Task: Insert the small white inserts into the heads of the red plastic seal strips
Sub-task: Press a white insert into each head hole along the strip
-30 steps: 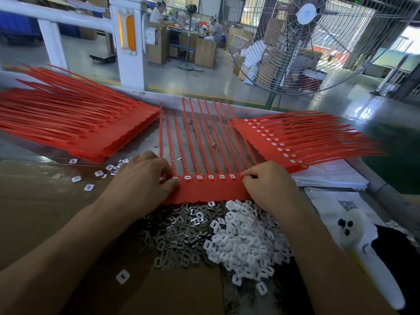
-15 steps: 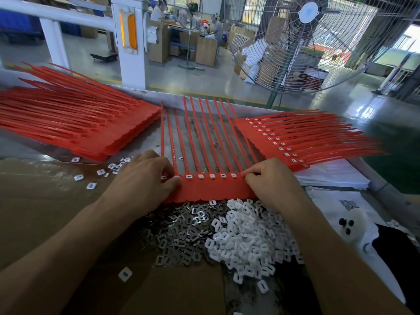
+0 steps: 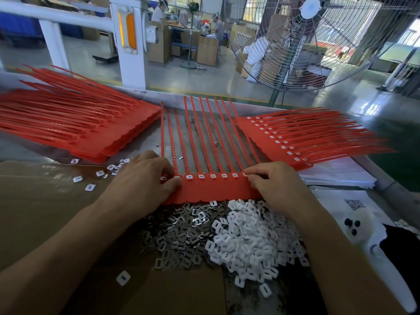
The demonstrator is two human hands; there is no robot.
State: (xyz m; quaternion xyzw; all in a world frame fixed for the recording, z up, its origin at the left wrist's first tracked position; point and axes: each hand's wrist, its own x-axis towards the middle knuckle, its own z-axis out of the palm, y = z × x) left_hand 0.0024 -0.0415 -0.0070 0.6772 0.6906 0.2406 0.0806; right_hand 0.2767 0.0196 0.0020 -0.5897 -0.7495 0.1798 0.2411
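A joined row of red seal strips lies flat on the table, its heads just beyond the pile of white inserts, tails pointing away. The left hand pinches the row's left end, thumb and fingers curled at an insert there; the right hand has its fingertips curled onto the insert at the right end. Between them a line of inserts already sits in the heads. Left of the white pile lies a heap of grey metal clips. I'd worry that an end insert, pressed in crooked, could pop out or sit proud, and that a sliding row would scatter loose pieces.
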